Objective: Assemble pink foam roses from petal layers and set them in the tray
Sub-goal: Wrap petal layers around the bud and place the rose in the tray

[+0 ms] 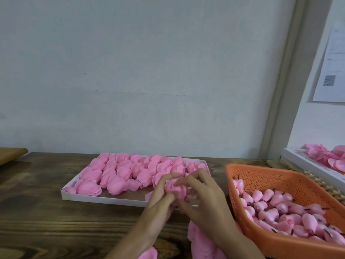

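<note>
A pink foam rose (177, 189) sits between both my hands, just above the near right corner of the white tray (104, 199). My left hand (158, 200) grips it from the left with curled fingers. My right hand (201, 195) pinches its petals from the right and above. The tray holds several rows of finished pink roses (119, 171). A pile of loose pink petal layers (201, 242) lies on the table under my right forearm.
An orange perforated basket (280, 176) at the right holds several pink rose buds (276, 208) with dark stems. A second white tray (306, 165) of petals stands at the far right. The wooden table (46, 221) ends at a pale wall.
</note>
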Demonstrator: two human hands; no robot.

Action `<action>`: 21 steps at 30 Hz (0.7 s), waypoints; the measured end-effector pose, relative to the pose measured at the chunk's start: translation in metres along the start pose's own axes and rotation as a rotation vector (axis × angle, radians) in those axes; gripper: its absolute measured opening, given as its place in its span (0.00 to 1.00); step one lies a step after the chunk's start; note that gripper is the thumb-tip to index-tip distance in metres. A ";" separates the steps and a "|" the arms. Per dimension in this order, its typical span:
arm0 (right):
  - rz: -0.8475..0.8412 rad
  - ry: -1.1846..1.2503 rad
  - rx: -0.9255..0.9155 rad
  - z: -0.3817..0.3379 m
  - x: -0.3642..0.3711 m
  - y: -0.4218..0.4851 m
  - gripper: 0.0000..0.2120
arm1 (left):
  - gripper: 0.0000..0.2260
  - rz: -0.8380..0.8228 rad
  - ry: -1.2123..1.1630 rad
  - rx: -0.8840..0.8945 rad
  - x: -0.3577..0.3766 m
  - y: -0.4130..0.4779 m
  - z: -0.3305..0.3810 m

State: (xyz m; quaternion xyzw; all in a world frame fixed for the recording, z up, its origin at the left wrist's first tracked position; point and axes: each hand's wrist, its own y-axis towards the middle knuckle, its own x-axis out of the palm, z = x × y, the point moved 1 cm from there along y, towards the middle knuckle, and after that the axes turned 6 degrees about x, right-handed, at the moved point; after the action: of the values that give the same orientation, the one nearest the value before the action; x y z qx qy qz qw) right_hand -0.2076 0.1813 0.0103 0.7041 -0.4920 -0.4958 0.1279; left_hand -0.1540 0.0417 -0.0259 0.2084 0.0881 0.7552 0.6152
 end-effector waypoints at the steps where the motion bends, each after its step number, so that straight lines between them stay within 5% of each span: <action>1: -0.020 -0.048 -0.018 0.000 0.000 0.000 0.15 | 0.15 0.000 0.007 -0.007 0.002 -0.001 0.000; 11: -0.115 -0.027 -0.002 0.004 -0.005 0.001 0.07 | 0.30 -0.095 0.026 -0.034 -0.006 0.000 -0.002; 16: -0.111 -0.037 0.007 0.006 -0.002 0.001 0.05 | 0.23 -0.058 0.212 0.088 0.000 0.001 -0.006; 21: -0.067 -0.016 -0.084 0.002 0.001 0.000 0.04 | 0.20 0.062 0.071 0.123 0.008 0.002 -0.010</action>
State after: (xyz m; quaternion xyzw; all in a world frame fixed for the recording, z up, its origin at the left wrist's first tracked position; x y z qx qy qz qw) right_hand -0.2089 0.1807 0.0086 0.7104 -0.4477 -0.5256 0.1368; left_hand -0.1611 0.0501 -0.0327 0.2216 0.1497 0.7739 0.5742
